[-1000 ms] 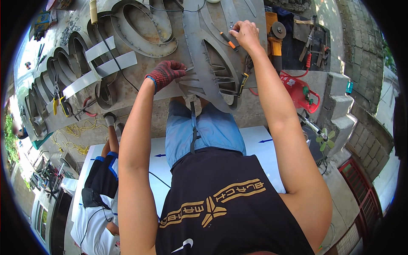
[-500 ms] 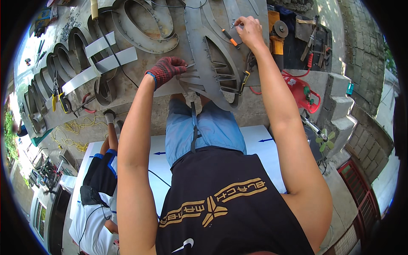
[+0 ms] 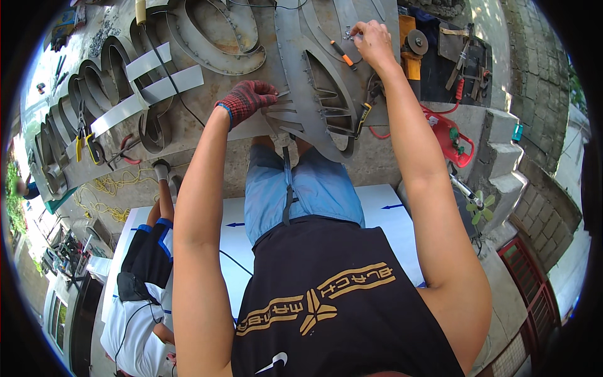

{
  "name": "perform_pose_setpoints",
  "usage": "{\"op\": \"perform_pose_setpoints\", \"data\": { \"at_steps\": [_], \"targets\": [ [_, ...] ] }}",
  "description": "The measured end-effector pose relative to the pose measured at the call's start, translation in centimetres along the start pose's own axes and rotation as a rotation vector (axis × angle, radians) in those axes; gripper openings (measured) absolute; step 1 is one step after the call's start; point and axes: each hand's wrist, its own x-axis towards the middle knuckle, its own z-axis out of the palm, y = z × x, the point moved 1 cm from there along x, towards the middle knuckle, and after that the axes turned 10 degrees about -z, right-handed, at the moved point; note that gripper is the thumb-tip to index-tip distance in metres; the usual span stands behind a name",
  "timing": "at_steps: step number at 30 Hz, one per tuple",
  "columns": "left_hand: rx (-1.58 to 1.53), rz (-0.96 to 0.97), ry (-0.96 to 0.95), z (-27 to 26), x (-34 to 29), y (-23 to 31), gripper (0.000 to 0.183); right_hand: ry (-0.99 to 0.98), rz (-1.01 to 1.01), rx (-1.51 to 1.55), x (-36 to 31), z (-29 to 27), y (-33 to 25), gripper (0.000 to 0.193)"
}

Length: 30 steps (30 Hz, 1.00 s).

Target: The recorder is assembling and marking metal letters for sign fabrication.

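Note:
My left hand (image 3: 248, 100), in a red and black knit glove, pinches at the edge of a grey sheet-metal shape (image 3: 294, 69) with thin strips. A small sliver shows at its fingertips, too small to name. Up on the right, my bare right hand (image 3: 375, 45) has thumb and fingers drawn together over a few tiny shiny metal bits (image 3: 347, 32). Whatever is between those fingers is hidden. An orange and black pen-like tool (image 3: 343, 55) lies just left of the right hand. Below it, pliers with yellow and black handles (image 3: 364, 113) rest beside the curved metal wall (image 3: 348, 100).
Several bent metal strip shapes (image 3: 110, 66) stand at the left, with white strips (image 3: 151, 94) and pliers (image 3: 94, 147). A yellow angle grinder (image 3: 411, 53) lies at the right, near a red gas cylinder (image 3: 449, 138). Another person (image 3: 141, 314) is at the lower left.
My right hand has shifted very slightly right, its fingers still together by the tiny bits. My left hand stays at nearly the same spot, still pinching.

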Motion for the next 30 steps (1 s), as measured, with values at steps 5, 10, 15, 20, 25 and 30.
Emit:
{"op": "perform_pose_setpoints", "data": {
  "at_steps": [5, 10, 15, 20, 25, 30],
  "targets": [
    [0.011, 0.008, 0.005, -0.1, 0.2, -0.2, 0.039, -0.056, -0.072, -0.034, 0.6, 0.3, -0.4, 0.018],
    [0.010, 0.014, 0.010, -0.1, 0.2, -0.3, 0.038, -0.052, -0.101, -0.053, 0.9, 0.4, -0.9, 0.019],
    [0.003, 0.002, 0.005, 0.0, 0.1, -0.1, 0.038, -0.120, -0.082, -0.077, 1.0, 1.1, -0.6, 0.020],
    [0.023, 0.039, 0.016, 0.2, 0.1, -0.1, 0.038, 0.111, -0.169, 0.062, -0.2, 0.6, -0.8, 0.019],
    [0.017, 0.033, 0.017, 0.2, 0.0, -0.3, 0.034, 0.142, -0.068, 0.308, -6.0, -3.9, -9.4, 0.012],
    [0.003, 0.062, -0.001, 0.0, 0.6, -0.6, 0.036, 0.064, -0.087, 0.596, -12.2, -2.1, -17.3, 0.013]
  ]
}}
